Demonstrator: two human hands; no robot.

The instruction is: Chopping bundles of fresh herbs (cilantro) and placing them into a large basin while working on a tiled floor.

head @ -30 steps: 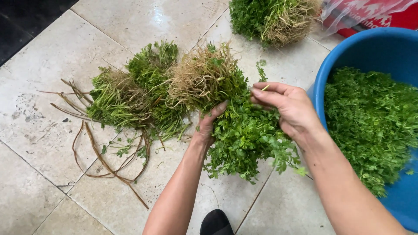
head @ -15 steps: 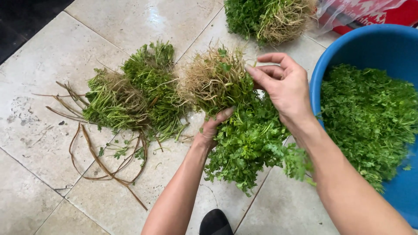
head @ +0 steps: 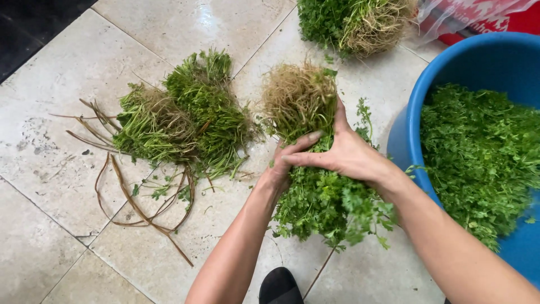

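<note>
A bunch of green leafy herbs (head: 326, 202) with a tangle of pale roots (head: 298, 95) at its far end lies on the tiled floor. My right hand (head: 343, 152) wraps over the stems just below the roots. My left hand (head: 278, 169) grips the same stems from the left side, mostly hidden behind the greens. Both hands hold the bunch together at its middle.
A pile of cut root ends and stems (head: 180, 118) lies to the left, with brown strips (head: 140, 202) beside it. A blue tub (head: 410, 107) full of picked greens (head: 478, 152) stands on the right. Another rooted bunch (head: 354, 22) lies at the top. A dark shoe tip (head: 278, 287) shows below.
My right hand has closed down over the stems below the roots. The bunch has shifted slightly toward me and the roots have turned more upright.
</note>
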